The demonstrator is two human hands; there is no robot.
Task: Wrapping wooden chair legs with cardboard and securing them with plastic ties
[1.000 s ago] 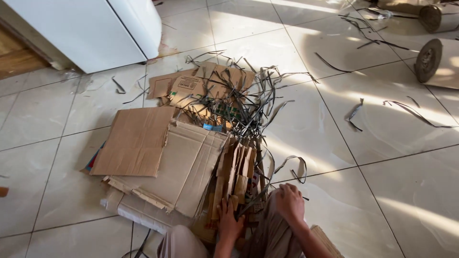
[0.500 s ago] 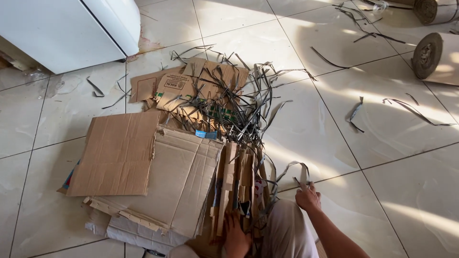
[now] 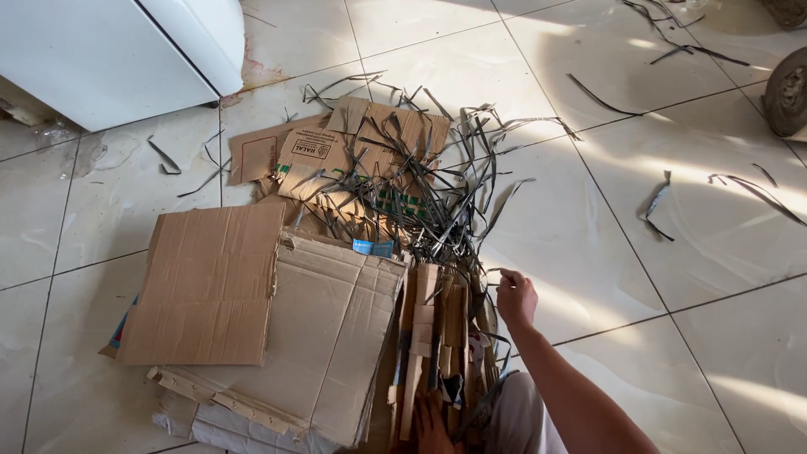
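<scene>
right hand (image 3: 514, 296) pinched a dark strap (image 3: 496, 273) | left hand (image 3: 433, 424) cut off at frame edge beneath upright cardboard strips (image 3: 433, 336), grip unclear

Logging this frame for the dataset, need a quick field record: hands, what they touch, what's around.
left hand: low in view, resting on the upright cardboard bundle
right hand: pinching a dark plastic strap beside the bundle
flat cardboard sheets: stacked on the floor, left of the bundle
strap tangle: heaped over printed cardboard beyond the bundle
floor: pale tiles, loose straps scattered
white appliance: top left
</scene>
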